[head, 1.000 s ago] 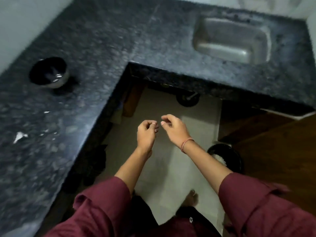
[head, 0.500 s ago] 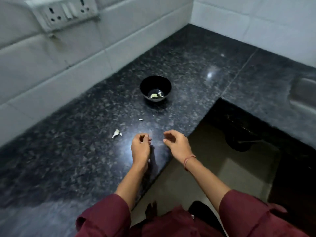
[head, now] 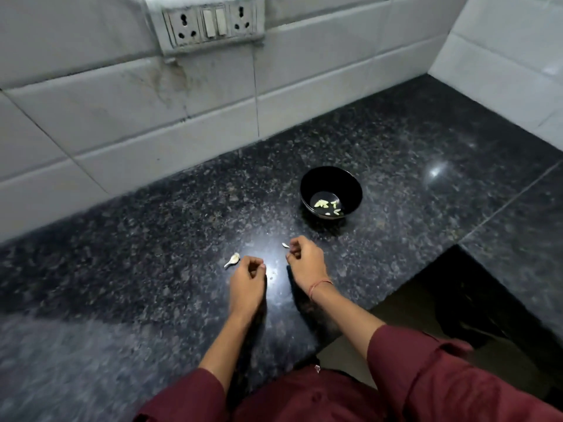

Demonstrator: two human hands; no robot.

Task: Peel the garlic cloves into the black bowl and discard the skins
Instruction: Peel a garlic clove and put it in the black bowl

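Maroon sleeves (head: 426, 370) fill the near edge, and both forearms reach forward from them over the speckled dark stone bench (head: 152, 254). The left hand (head: 248, 277) is held low, its fingers curled in toward the thumb. The right hand (head: 304, 260), with a red thread (head: 320, 286) at the wrist, sits near it with its fingers curled likewise. Nothing shows at the fingertips, so we cannot tell whether either hand pinches a scrap.

Just left of the left hand, and apart from it, lies one garlic clove (head: 233, 259), which looks to us unpeeled. A small pale flake (head: 285, 245), likely skin, lies just beside the right hand's fingers. Farther on, the black bowl (head: 329, 181) stands upright with a few peeled cloves (head: 327, 205) in its bottom.

We judge the task well along, with the step in hand being the pick-up of this remaining clove. That calls for a fine pinch on a small, light thing, then both hands stripping the skin and carrying the clove to the bowl. The flake has yet to be gathered, and we see no bin here.

Nothing lies between the hands and the clove or the bowl. To the right, though, the bench drops into a dark opening (head: 475, 300) where a flicked clove could be lost. Beyond stand a white tiled wall (head: 122, 123) and a socket plate (head: 210, 22).
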